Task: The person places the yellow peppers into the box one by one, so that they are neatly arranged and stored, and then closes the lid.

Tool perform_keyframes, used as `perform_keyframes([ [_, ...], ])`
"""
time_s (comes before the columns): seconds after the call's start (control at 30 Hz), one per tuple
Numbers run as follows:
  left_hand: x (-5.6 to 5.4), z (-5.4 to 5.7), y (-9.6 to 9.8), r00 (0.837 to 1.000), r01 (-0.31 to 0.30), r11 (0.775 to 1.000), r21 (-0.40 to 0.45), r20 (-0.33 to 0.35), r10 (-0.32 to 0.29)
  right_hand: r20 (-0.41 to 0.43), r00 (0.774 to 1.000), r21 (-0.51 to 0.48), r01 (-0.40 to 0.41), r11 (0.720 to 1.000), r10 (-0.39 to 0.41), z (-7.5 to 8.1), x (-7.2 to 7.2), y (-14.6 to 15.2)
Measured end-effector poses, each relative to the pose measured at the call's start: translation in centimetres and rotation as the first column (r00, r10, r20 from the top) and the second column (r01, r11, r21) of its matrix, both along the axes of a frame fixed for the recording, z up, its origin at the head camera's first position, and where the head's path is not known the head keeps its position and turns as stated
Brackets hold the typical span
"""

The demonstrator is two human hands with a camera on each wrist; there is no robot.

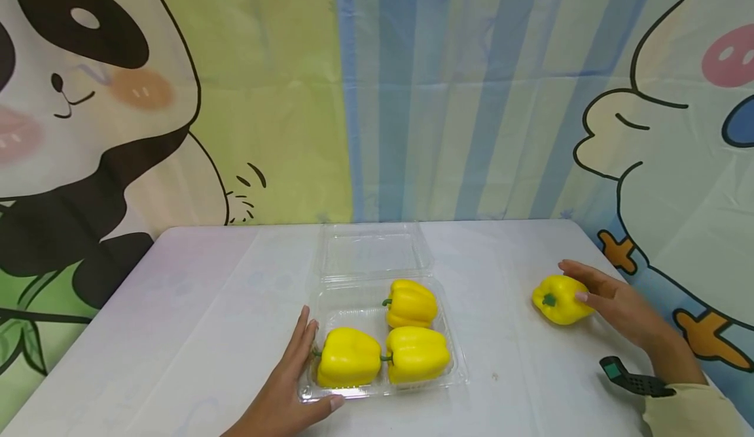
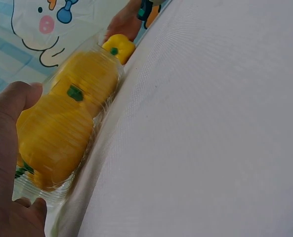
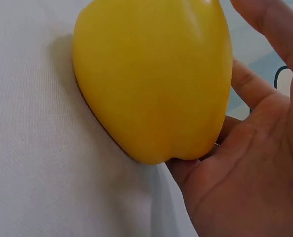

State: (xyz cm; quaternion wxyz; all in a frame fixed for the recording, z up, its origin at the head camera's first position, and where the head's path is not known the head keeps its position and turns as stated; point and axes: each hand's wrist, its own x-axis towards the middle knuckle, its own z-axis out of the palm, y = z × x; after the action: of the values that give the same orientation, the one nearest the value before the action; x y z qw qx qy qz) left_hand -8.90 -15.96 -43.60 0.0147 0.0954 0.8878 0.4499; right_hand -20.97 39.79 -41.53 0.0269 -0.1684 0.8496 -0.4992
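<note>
In the head view, a hinged clear plastic container (image 1: pixel 371 316) lies with its lid (image 1: pixel 377 250) folded back. It holds three yellow bell peppers: one at the back right (image 1: pixel 412 303), one at the front right (image 1: pixel 417 354) and one at the front left (image 1: pixel 349 357). My left hand (image 1: pixel 288 381) rests at the container's left side, fingers extended, thumb by its front edge. On the right, a fourth yellow bell pepper (image 1: pixel 559 299) sits on the table. My right hand (image 1: pixel 618 306) spreads around its right side; the right wrist view shows this pepper (image 3: pixel 153 79) close, partly hiding the fingers.
A white cloth covers the table (image 1: pixel 194 332). Behind it hangs a curtain (image 1: pixel 459 90) printed with cartoon animals and stripes. A dark band (image 1: pixel 633 378) with a small screen is on my right wrist.
</note>
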Motion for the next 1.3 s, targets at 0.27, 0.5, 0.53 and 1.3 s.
perform_keyframes([
  [0.27, 0.05, -0.14, -0.06, 1.0, 0.004, 1.0, -0.005, -0.025, -0.004, 0.119, 0.987, -0.031, -0.105, 0.994, 0.108, -0.33, 0.0, 0.46],
  [0.5, 0.08, 0.07, 0.05, 1.0, -0.003, 1.0, -0.005, -0.017, 0.003, 0.086, 0.995, 0.073, -0.055, 0.996, 0.048, -0.2, 0.1, 0.35],
  [0.53, 0.1, 0.11, 0.05, 1.0, -0.003, 1.0, -0.004, -0.014, 0.003, 0.077, 0.996, 0.095, -0.043, 0.995, 0.035, -0.2, 0.09, 0.34],
  [1.3, 0.06, 0.18, -0.08, 1.0, 0.009, 1.0, 0.012, 0.001, -0.009, 0.064, 0.99, 0.267, 0.103, 0.958, -0.125, -0.05, -0.14, -0.27],
])
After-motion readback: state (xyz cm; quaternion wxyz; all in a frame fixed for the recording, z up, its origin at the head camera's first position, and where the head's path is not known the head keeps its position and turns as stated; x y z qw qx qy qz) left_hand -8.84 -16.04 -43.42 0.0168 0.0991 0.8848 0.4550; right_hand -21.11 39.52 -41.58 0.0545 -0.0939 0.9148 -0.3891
